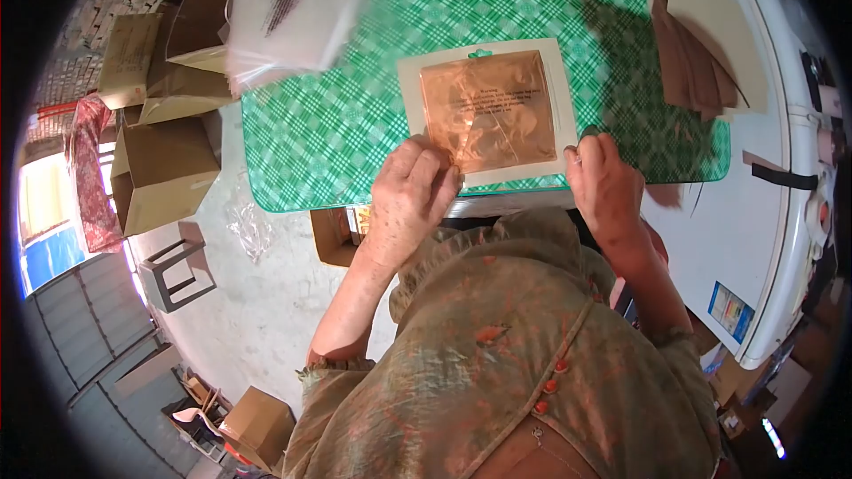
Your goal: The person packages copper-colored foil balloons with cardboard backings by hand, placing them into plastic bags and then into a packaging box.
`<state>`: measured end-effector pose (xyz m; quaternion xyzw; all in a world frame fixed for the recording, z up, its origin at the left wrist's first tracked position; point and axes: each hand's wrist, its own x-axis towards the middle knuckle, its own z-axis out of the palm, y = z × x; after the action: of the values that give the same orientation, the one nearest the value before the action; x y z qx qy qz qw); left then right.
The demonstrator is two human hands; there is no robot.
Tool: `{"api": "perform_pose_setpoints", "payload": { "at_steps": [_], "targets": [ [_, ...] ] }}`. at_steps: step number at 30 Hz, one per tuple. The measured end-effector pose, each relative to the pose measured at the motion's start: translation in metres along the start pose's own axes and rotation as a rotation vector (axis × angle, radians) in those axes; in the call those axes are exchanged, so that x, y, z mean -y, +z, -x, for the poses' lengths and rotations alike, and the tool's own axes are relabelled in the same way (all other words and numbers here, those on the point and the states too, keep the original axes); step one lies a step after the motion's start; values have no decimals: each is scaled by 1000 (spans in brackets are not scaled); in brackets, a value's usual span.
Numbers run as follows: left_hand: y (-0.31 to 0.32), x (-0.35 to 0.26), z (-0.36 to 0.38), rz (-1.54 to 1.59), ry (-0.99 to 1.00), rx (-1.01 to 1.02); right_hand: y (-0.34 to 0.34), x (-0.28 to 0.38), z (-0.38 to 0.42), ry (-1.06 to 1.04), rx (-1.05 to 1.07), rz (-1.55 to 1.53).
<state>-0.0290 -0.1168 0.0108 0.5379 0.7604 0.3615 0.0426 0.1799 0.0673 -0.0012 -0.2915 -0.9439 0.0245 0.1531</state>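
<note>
A cream backing card (562, 89) with a hang hole at its top lies at the near edge of the table. On it is a flat, shiny copper-brown piece in clear plastic (488, 129), printed with a "Warning" text. My left hand (410, 191) is closed at the card's lower left corner, fingertips against the plastic. At the lower right edge, my right hand (608, 182) is closed with thumb and bent fingers together on the card's border. The fingertips' undersides are hidden in both hands.
The table has a green checked cloth (355, 142). A stack of clear plastic bags (302, 9) lies at the far left, and brown pieces with cream cards (697, 53) at the right. Open cardboard boxes (169, 164) and a grey stool frame (177, 270) stand left; a white appliance (799, 168) is right.
</note>
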Motion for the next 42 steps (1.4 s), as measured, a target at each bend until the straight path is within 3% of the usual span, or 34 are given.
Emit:
{"api": "perform_pose_setpoints", "payload": {
  "at_steps": [10, 13, 22, 25, 30, 37, 42],
  "targets": [
    [15, 3, 12, -80, 87, -121, 11, 5, -1, 45, -114, 55],
    [15, -1, 23, -110, 56, -120, 8, 5, -1, 34, -99, 44],
    [9, -8, 51, -246, -61, -372, 7, 4, -18, -13, 4, 68],
    [4, -14, 71, -26, -363, -347, 0, 7, -26, -30, 42, -13],
    [13, -24, 74, 648, -795, -293, 9, 8, -32, -168, -37, 21],
    [27, -17, 83, 842, -762, -501, 4, 12, -41, -218, -33, -144],
    [18, -20, 102, 1007, -877, -577, 1, 17, -55, -198, 17, -285]
  ]
}}
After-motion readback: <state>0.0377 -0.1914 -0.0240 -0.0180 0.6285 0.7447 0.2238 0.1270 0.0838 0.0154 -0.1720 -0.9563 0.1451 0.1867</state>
